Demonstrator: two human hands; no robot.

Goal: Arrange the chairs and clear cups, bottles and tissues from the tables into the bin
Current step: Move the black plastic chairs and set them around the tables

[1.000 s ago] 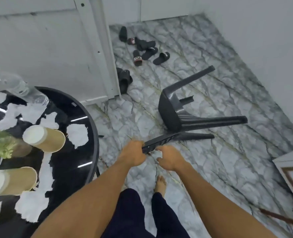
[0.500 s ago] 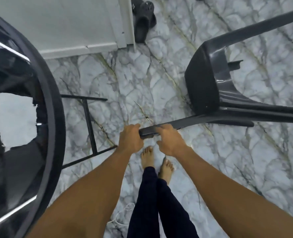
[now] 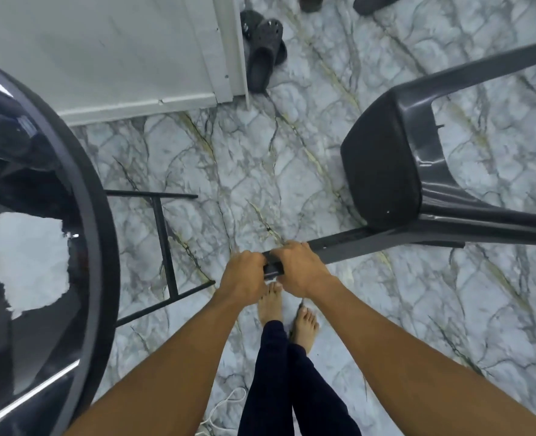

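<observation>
On the marble floor [image 3: 260, 158], a dark chair [image 3: 383, 171] lies tipped on its side; left hand [image 3: 244, 278] and right hand [image 3: 301, 272] both have fingers closed around the end of one leg. Round black worktop [image 3: 97, 215] at left; sandals [image 3: 262, 48] by the white wall panel [image 3: 103, 51].

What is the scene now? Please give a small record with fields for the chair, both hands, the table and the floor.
chair: dark grey plastic chair, tipped over on its side, legs pointing right
left hand: left hand closed on the end of one chair leg
right hand: right hand closed on the same leg, beside the left hand
table: round black glossy table at left, its thin metal base frame on the floor
floor: grey marble-pattern floor; black slippers by the white door frame
person: bare feet below the hands
</observation>
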